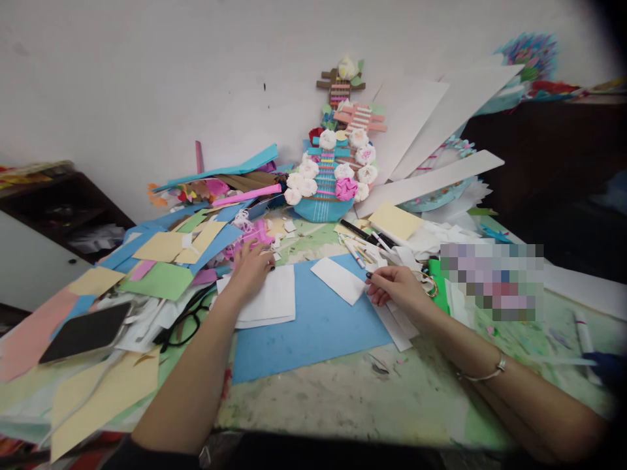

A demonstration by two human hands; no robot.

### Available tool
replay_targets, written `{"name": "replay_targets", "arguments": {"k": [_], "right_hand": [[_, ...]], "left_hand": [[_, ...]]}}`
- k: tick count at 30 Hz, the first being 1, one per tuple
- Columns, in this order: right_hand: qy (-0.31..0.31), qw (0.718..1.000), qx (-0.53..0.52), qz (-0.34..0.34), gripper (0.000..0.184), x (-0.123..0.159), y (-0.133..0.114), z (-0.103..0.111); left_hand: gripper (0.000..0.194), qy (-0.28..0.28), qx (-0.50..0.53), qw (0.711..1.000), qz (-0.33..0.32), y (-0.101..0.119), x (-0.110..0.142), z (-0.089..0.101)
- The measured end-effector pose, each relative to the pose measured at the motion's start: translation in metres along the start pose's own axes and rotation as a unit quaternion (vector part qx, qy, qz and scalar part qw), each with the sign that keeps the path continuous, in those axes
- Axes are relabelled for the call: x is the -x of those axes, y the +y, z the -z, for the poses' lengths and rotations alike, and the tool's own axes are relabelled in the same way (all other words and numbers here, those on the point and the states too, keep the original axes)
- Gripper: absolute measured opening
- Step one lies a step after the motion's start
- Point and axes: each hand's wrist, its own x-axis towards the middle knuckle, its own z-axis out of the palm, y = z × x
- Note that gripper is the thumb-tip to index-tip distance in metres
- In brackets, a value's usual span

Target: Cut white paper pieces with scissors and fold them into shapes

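In the head view, the card [337, 281] is laid on the blue sheet [313, 329], just beside the right hand [396, 287]. The right thumb and forefinger are brought close together near its corner; whether anything is gripped cannot be told. The left hand [252, 267] is bent over the papers [272, 297]; its grip also cannot be told. The card could be creased if caught by the right fingers. The glasses [183, 316] could be dragged by the left forearm. The strips [398, 329] are partly covered by the right hand; a patch [492, 282] is masked by squares.
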Motion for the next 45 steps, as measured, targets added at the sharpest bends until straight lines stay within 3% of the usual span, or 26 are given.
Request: {"name": "replay_targets", "arguments": {"k": [18, 25, 31, 35, 38, 45], "right_hand": [[0.0, 1.0, 0.0, 0.008, 0.014, -0.003, 0.005, 0.004], [-0.005, 1.0, 0.003, 0.005, 0.014, -0.004, 0.005, 0.003], [-0.008, 1.0, -0.002, 0.011, 0.017, -0.004, 0.006, 0.004], [-0.012, 1.0, -0.003, 0.008, 0.017, -0.003, 0.005, 0.003], [-0.013, 1.0, -0.004, 0.008, 0.018, -0.003, 0.003, 0.002], [-0.011, 1.0, -0.002, 0.01, 0.018, -0.001, 0.0, 0.001]], "left_hand": [[0.011, -0.046, 0.084, 0.994, -0.048, -0.018, -0.008, -0.01], [0.015, -0.033, 0.08, 0.996, -0.031, -0.013, -0.002, -0.014], [0.009, -0.022, 0.092, 0.995, -0.02, -0.006, -0.004, -0.005], [0.019, -0.038, 0.103, 0.994, -0.019, -0.003, -0.003, -0.004], [0.008, -0.051, 0.106, 0.993, -0.006, -0.003, -0.003, -0.007], [0.006, -0.06, 0.111, 0.992, 0.017, -0.006, -0.005, -0.011]]}}
